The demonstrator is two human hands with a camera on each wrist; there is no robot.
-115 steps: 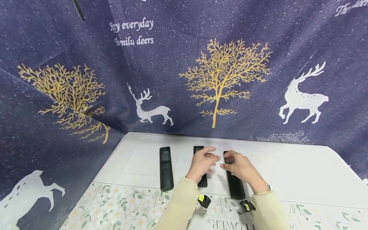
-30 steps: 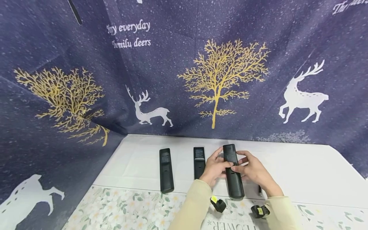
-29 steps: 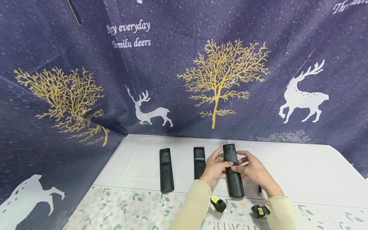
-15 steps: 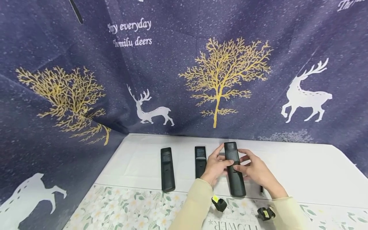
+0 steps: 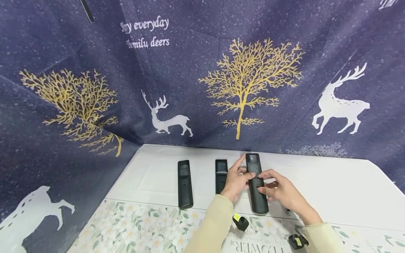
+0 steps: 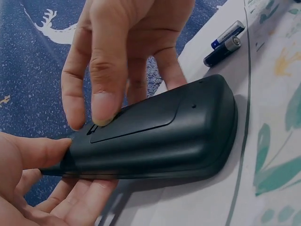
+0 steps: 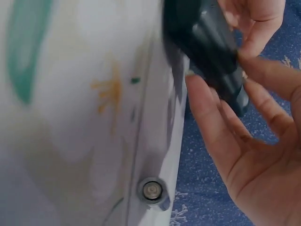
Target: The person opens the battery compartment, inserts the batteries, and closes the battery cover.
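My left hand (image 5: 236,181) grips a black remote control (image 5: 259,202) from its left side, thumb on the back face and fingers underneath. The remote lies back side up, its far end tilted off the white table surface. My right hand (image 5: 286,193) is at its right side; in the left wrist view its thumb presses near the latch of the battery cover (image 6: 146,117), which sits in place. Other fingers of that hand reach behind the remote's edge and are partly hidden. Two batteries (image 6: 221,56) lie just right of the remote.
Two more black remotes lie back side up to the left: one at far left (image 5: 185,186) and one beside my left hand (image 5: 221,170), partly covered by it. A dark blue deer-print cloth (image 5: 202,133) hangs behind the table. A floral strip (image 5: 139,225) runs along the front.
Some seconds ago both hands hovered by the remote as it lay on the table; now they hold it. In the last half second my right hand shifted slightly, thumb lower and index finger higher.
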